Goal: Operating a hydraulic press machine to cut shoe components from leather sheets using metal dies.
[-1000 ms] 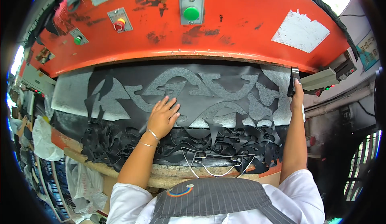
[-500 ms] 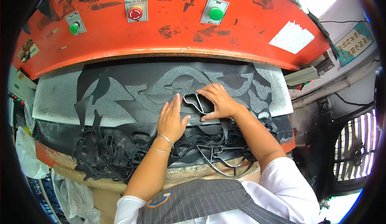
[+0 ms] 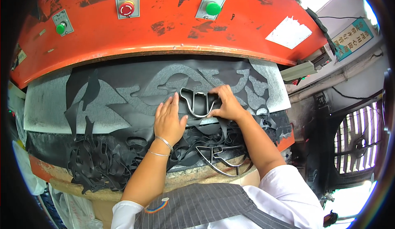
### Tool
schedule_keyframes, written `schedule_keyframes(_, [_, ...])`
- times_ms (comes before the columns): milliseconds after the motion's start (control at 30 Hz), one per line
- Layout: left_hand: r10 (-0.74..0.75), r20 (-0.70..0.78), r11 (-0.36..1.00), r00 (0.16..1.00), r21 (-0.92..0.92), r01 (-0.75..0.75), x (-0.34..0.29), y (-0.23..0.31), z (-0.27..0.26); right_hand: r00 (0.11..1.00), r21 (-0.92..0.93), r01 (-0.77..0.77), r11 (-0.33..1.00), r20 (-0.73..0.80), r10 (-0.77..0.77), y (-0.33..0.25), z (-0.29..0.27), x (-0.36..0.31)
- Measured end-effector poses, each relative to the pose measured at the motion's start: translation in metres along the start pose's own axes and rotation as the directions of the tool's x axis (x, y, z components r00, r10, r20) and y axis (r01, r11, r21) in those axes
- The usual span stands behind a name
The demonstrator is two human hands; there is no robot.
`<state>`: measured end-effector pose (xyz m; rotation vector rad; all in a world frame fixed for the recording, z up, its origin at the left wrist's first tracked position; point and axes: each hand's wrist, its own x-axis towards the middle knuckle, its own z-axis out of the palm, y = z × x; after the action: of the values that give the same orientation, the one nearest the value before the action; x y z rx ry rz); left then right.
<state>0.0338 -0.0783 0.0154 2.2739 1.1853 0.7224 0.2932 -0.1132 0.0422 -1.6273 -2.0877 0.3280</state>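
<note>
A steel cutting die (image 3: 200,115), a curved metal frame with crossbars inside, is on the black leather-like sheet (image 3: 119,66). My right hand (image 3: 227,105) grips its right side, thumb low and fingers at the upper edge. Beside the die's left wall, my left hand (image 3: 169,120) lies with fingers stretched out on the sheet; whether its fingertips touch the die I cannot tell. Cut-out gaps in the sheet show a speckled grey surface. A second, larger cutting die (image 3: 222,172) lies nearer me, below my right hand.
Tangled black offcuts (image 3: 98,159) heap along the front edge. The pale cutting board (image 3: 45,109) shows at both ends of the sheet. Behind it looms an orange machine beam (image 3: 164,35) with a red button (image 3: 126,9) and green buttons (image 3: 213,8). A fan (image 3: 358,142) stands right.
The die has turned in my right hand, so more of its frame and crossbars shows. My left hand stays flat beside it. The whole view has shifted slightly.
</note>
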Motion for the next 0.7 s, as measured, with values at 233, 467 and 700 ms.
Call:
schedule_keyframes(233, [0.012,-0.012,1.000,1.000,-0.016,-0.012,-0.006,-0.002,0.002,0.991,-0.120,0.094,0.988,0.108,-0.082,-0.036,-0.026,0.016])
schedule_keyframes(467, [-0.002,-0.009,0.997,1.000,-0.078,0.001,-0.009,-0.005,-0.005,0.823,-0.152,0.448,0.881,0.454,-0.340,-0.053,-0.002,0.080])
schedule_keyframes(700, [-0.044,-0.038,0.953,0.998,-0.302,0.030,-0.013,0.001,-0.009,0.926,-0.226,0.297,0.928,0.305,-0.223,-0.050,-0.032,0.054])
